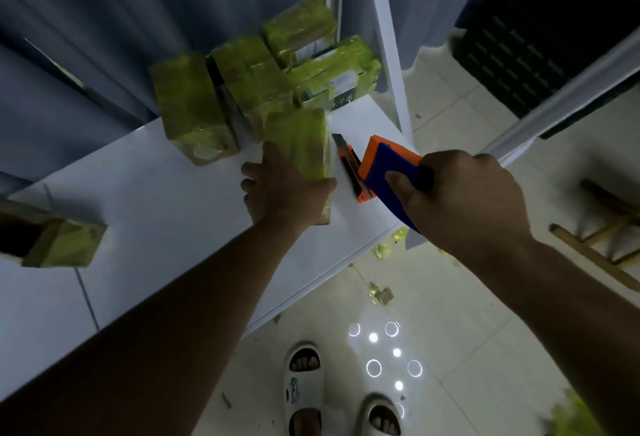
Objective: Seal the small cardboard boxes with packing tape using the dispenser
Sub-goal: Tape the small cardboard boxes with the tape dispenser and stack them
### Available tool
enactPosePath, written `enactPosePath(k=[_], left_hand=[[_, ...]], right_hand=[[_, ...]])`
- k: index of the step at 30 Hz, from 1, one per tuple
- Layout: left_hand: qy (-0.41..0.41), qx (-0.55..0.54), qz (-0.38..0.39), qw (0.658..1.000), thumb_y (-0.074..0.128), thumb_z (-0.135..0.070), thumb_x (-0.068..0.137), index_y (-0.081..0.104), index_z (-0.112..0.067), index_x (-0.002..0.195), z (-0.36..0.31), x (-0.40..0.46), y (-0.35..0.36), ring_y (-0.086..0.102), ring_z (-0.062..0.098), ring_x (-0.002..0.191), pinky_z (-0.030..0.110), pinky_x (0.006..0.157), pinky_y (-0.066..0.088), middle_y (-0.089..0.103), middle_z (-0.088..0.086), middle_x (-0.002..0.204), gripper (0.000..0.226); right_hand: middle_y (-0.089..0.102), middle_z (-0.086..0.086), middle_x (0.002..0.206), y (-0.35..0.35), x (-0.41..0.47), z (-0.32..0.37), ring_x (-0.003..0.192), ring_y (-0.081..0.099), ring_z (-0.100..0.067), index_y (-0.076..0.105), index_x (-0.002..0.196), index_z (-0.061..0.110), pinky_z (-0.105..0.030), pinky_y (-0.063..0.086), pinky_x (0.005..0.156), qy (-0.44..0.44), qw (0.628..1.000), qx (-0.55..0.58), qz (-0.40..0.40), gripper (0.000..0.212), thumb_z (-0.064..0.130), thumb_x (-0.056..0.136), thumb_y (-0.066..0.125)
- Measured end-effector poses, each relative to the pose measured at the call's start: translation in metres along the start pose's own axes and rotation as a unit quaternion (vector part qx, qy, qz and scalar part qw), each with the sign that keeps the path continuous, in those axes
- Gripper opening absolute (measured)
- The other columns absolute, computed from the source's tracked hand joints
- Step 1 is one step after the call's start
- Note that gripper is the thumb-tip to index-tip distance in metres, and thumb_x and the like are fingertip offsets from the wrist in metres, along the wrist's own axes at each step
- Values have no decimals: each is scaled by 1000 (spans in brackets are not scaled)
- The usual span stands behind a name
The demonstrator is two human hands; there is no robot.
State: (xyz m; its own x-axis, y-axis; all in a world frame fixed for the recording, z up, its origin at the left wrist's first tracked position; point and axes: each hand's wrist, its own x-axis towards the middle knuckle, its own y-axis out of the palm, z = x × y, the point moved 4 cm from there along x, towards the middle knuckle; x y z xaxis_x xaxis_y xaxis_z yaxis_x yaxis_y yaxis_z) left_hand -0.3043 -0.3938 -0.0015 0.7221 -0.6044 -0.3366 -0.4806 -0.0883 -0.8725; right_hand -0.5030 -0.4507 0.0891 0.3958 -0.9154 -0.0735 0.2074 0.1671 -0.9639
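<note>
Your left hand [284, 190] and right hand [464, 200] are both bare, with no gloves, rings or watch showing, and your forearms are uncovered as far as the frame's edge, so no sleeve is in view. On your feet you wear white open-toed slides [304, 387] with thick soles; the left one carries a small dark printed mark on its side.

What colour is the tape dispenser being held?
Blue and orange plastic tape dispenser, clearest in the head view.

A white bench [166, 214] is standing on a pale tiled floor [450, 297]. Yellow scraps [384, 250] are lying there, near two white slippers [304, 387]. A dark crate [540, 37] is sitting on the upper right.
</note>
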Motion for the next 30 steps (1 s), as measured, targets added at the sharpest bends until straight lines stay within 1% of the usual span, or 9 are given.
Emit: enactPosePath(k=[4,10,14,16,18,21,24,27,30], left_hand=[[-58,-14,-19,998,81,-67,64,23,-12,143,-3,17,21,47,37,111,39,84,43,33,23,134,112],[-125,-44,-41,990,79,-73,63,25,-10,141,-22,46,48,44,39,117,43,93,48,30,24,136,113],[-153,-71,-14,986,77,-71,67,25,-9,140,-32,51,65,43,40,119,46,96,50,27,23,137,110],[-146,-73,9,987,72,-71,74,23,-10,142,-32,52,66,43,40,120,46,94,50,29,22,136,104],[-138,-66,28,988,57,-77,82,24,-13,144,-26,54,57,45,40,120,45,90,46,34,20,135,95],[-114,-13,39,993,42,-74,91,38,-14,138,-8,54,32,52,37,117,47,91,47,47,17,130,76],[-88,38,44,994,45,-69,92,49,-18,133,22,45,2,55,33,117,46,93,49,54,11,128,65],[-87,87,33,992,48,-66,92,54,-20,129,62,29,-29,57,30,117,43,90,49,59,6,126,60],[-111,121,25,986,49,-65,91,56,-20,127,103,12,-59,58,30,115,42,91,49,61,6,123,58]], right_hand=[[61,-5,65,17,35,-2,52,53,-22,65,83,16,-29,45,53,-24,1000,1,16,46,56,91,43],[50,0,57,35,79,-9,49,42,-15,53,68,20,-23,25,48,-56,998,15,20,44,57,90,47],[44,1,53,39,97,-24,48,39,-14,35,56,21,-24,28,50,-92,995,17,18,51,58,88,49],[40,3,51,39,102,-29,46,35,-11,31,55,23,-22,23,47,-105,994,19,27,52,58,87,52],[38,4,51,40,107,-25,46,33,-9,31,55,23,-21,19,47,-116,992,20,39,52,58,86,53],[38,6,49,41,110,-8,45,32,-7,32,55,23,-20,17,46,-147,988,20,43,51,57,87,52],[37,5,49,39,107,24,44,32,-11,33,56,24,-21,22,46,-191,981,5,44,50,57,88,51],[44,1,55,39,97,68,51,41,-20,37,62,24,-26,33,51,-239,969,3,55,46,59,88,49],[41,0,57,38,80,117,54,41,-21,37,63,24,-27,31,54,-282,957,8,60,46,61,88,49]])
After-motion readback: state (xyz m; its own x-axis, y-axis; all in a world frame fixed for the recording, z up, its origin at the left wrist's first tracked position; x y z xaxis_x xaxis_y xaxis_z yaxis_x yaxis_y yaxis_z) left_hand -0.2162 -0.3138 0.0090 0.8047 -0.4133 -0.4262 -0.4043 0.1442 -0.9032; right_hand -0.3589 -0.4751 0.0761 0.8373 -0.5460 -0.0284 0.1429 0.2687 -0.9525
